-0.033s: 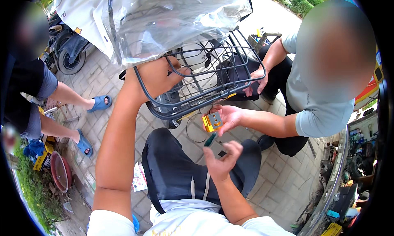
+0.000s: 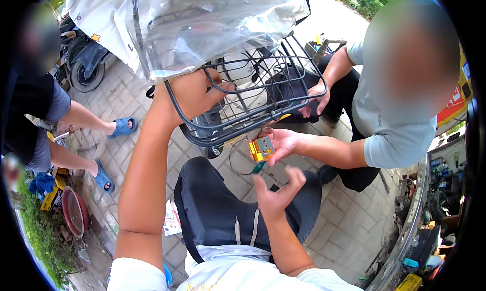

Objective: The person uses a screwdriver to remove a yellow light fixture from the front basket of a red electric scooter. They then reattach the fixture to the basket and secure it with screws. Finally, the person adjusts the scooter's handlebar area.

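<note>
Two bare hands of the wearer are in view, along with one black wire basket [image 2: 207, 139] and one gold-and-grey block [image 2: 260, 148]. The left hand [image 2: 195, 96] reaches in at the basket's left side, beneath one clear plastic sheet [image 2: 202, 37]; its thumb and fingers curl beside the wires, though I cannot tell whether they pinch one. The right hand [image 2: 278, 192] hangs over the wearer's lap, thumb and fingers spread apart. The block sits in one co-worker's nearer hand [image 2: 284, 143], below the basket, with one dark green object [image 2: 259, 167] just under it. The co-worker's other hand [image 2: 316, 99] is at the basket's right side. On the left, a second person wears two blue sandals [image 2: 104, 177], and one red basin [image 2: 76, 210] lies near them.
</note>
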A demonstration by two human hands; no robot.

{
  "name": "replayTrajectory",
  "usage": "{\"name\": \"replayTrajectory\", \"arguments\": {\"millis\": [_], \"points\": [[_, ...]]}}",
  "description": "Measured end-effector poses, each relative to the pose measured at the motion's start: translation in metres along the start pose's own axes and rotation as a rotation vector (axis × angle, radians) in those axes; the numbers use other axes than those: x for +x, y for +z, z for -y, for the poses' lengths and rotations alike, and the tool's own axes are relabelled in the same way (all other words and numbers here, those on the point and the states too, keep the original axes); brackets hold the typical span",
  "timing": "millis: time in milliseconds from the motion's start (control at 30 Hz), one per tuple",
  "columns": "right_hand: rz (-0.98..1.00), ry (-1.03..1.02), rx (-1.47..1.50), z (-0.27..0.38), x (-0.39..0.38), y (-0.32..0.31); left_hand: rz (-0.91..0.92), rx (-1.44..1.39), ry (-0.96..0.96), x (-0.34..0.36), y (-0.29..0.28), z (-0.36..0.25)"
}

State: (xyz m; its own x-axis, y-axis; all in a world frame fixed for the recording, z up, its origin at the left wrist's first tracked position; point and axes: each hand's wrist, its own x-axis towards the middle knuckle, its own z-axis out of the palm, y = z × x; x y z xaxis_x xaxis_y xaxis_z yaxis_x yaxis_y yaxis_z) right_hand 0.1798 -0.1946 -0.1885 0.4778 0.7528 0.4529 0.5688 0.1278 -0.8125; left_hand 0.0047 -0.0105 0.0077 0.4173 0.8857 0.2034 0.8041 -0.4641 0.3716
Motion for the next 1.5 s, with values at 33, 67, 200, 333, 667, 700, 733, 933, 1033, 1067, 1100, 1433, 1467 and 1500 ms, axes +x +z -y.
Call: {"name": "replayTrajectory", "arguments": {"millis": [33,67,200,333,667,700,733,933,1033,1067,1100,1433,1467,1500], "points": [[-0.172,-0.150,-0.195,0.008,0.018,0.001,0.001,0.009,-0.001,0.002,-0.001,-0.002],[-0.122,-0.152,-0.290,0.009,0.030,0.004,-0.027,0.005,0.016,0.002,0.000,0.001],[-0.001,-0.168,-0.500,0.002,0.059,0.023,-0.043,0.023,0.067,0.003,-0.001,0.004],[0.020,-0.259,-0.396,0.004,0.067,0.022,-0.032,0.028,0.050,0.003,0.000,0.001],[0.223,-0.014,0.310,0.037,0.055,0.036,-0.044,0.016,0.038,0.002,-0.004,0.003],[0.201,-0.006,0.354,0.035,0.053,0.038,-0.046,0.010,0.048,0.002,-0.003,0.003],[0.165,-0.004,0.367,0.035,0.053,0.040,-0.047,0.003,0.061,0.003,-0.004,0.002],[0.073,0.005,0.354,0.039,0.049,0.041,-0.027,-0.017,0.074,0.007,0.002,0.002],[0.056,-0.029,0.320,0.039,0.049,0.043,-0.095,-0.075,0.146,0.004,0.001,0.001],[0.033,-0.007,0.347,0.036,0.045,0.046,-0.092,-0.075,0.153,0.004,0.004,0.001],[0.021,-0.004,0.363,0.037,0.046,0.045,-0.120,-0.080,0.149,0.004,0.004,-0.001],[-0.040,0.021,0.425,0.039,0.042,0.051,-0.086,-0.036,0.136,0.003,0.001,-0.005],[-0.042,0.021,0.432,0.039,0.041,0.053,-0.093,-0.038,0.146,0.003,0.001,-0.005],[-0.042,0.020,0.439,0.038,0.041,0.054,-0.102,-0.042,0.154,0.002,0.002,-0.004]]}}
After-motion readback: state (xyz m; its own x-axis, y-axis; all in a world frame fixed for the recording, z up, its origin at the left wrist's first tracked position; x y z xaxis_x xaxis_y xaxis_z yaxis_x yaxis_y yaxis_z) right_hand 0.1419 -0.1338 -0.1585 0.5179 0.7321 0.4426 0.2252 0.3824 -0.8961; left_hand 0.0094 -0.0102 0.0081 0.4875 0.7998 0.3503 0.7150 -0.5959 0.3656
